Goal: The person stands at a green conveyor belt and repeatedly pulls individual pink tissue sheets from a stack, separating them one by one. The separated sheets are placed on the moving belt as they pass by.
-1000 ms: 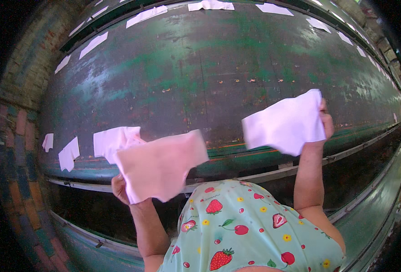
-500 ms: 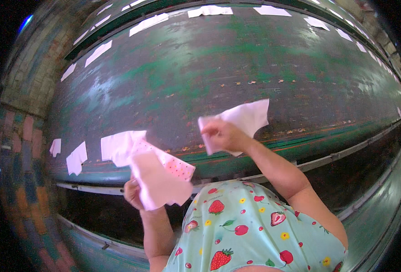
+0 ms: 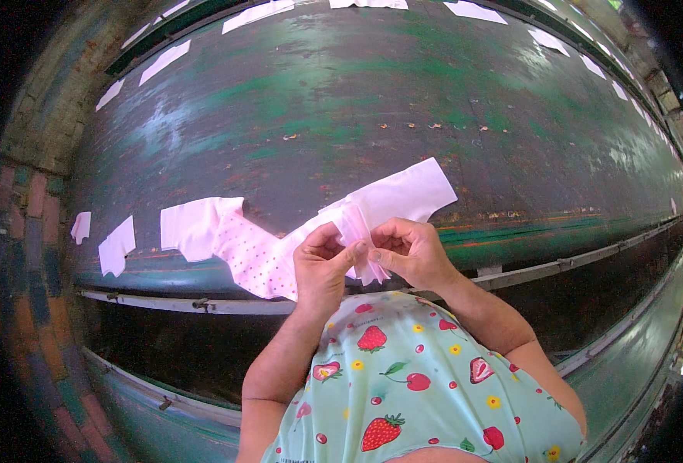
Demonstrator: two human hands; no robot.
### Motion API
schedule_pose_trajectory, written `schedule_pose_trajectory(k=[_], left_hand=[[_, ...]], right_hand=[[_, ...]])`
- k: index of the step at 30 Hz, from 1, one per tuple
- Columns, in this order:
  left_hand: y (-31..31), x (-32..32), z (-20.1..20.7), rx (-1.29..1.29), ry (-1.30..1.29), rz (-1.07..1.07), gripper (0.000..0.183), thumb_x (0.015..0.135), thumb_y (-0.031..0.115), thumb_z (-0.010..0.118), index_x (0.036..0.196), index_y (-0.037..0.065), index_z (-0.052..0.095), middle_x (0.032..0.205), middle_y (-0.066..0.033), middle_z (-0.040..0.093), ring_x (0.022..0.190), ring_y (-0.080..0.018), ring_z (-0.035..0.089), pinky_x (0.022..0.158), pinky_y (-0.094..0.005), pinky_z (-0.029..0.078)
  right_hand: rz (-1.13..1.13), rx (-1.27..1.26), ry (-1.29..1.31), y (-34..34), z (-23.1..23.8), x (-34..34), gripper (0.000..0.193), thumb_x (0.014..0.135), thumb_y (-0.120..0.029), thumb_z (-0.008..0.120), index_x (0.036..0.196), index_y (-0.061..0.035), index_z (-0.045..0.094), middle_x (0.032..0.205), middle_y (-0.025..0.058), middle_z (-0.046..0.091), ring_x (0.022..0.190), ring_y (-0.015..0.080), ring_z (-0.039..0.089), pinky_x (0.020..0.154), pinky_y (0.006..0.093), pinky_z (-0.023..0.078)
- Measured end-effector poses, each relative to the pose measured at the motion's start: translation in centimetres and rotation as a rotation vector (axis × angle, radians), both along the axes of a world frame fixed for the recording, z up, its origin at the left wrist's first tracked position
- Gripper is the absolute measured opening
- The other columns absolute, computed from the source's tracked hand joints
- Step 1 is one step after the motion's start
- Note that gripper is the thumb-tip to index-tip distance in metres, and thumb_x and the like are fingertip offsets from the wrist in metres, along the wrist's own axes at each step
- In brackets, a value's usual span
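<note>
Both hands meet over the near edge of the long table, close to my body. My left hand pinches one side of a small bunch of pale pink and white cut fabric pieces. From the other side my right hand pinches the same layered edges, thumb and fingers closed. Behind the right hand, a white fabric piece lies stretched out on the table. To the left of my left hand lies a pale pink dotted fabric piece, partly covered by that hand. A plain white fabric piece adjoins it.
The dark green, worn table has a metal rail along its near side. More white cut pieces lie at the left, with others along the far edge. A tiled floor runs at the left.
My left hand has moved up and right from the rail, bringing fabric to my right hand. The dotted piece now lies on the table, and both hands grip layered edges together.
</note>
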State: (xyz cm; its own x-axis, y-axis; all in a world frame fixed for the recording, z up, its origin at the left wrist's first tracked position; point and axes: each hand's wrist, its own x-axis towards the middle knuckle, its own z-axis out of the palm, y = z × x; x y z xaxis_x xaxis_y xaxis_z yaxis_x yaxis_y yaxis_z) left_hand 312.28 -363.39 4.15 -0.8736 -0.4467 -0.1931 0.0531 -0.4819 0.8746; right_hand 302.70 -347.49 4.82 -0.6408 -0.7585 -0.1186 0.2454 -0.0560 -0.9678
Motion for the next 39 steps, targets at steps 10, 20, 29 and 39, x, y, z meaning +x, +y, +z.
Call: schedule_pose_trajectory(k=[10, 20, 29, 39], left_hand=[[0.0, 0.1, -1.6, 0.022, -0.024, -0.031, 0.039, 0.086, -0.006, 0.077, 0.124, -0.003, 0.066, 0.107, -0.0104, 0.074, 0.094, -0.0141, 0.070, 0.086, -0.0288, 0.058], [-0.7, -0.3, -1.5, -0.041, -0.122, -0.038, 0.036, 0.083, -0.008, 0.074, 0.119, -0.004, 0.067, 0.104, -0.0099, 0.074, 0.089, -0.0155, 0.071, 0.083, -0.0299, 0.059], [-6.3, 1.5, 0.1, 0.089, -0.020, 0.084, 0.044, 0.078, 0.009, 0.051, 0.118, -0.004, 0.062, 0.110, -0.0148, 0.070, 0.095, -0.0251, 0.070, 0.081, -0.0370, 0.058], [-7.4, 2.7, 4.2, 0.342, 0.142, 0.082, 0.068, 0.077, 0.014, 0.050, 0.143, -0.002, 0.051, 0.129, -0.0207, 0.064, 0.117, -0.0346, 0.065, 0.103, -0.0494, 0.052]], right_hand=[[-0.162, 0.206, 0.100, 0.4, -1.0, 0.2, 0.014, 0.095, -0.008, 0.068, 0.102, 0.0040, 0.070, 0.087, 0.0026, 0.071, 0.078, 0.0059, 0.065, 0.068, 0.0245, 0.054], [-0.130, 0.190, 0.099, -0.3, -1.7, 0.4, 0.014, 0.099, -0.011, 0.067, 0.101, 0.0026, 0.069, 0.086, 0.0016, 0.070, 0.077, 0.0063, 0.064, 0.067, 0.0248, 0.053], [-0.429, 0.108, 0.338, 3.8, -2.7, -3.7, 0.013, 0.097, -0.010, 0.066, 0.095, 0.0025, 0.064, 0.079, 0.0048, 0.063, 0.077, 0.0088, 0.057, 0.069, 0.0302, 0.049], [-0.822, 0.358, 0.312, 26.5, 0.2, -19.1, 0.025, 0.084, -0.004, 0.054, 0.100, -0.0020, 0.073, 0.085, 0.0012, 0.070, 0.074, 0.0102, 0.065, 0.068, 0.0266, 0.052]])
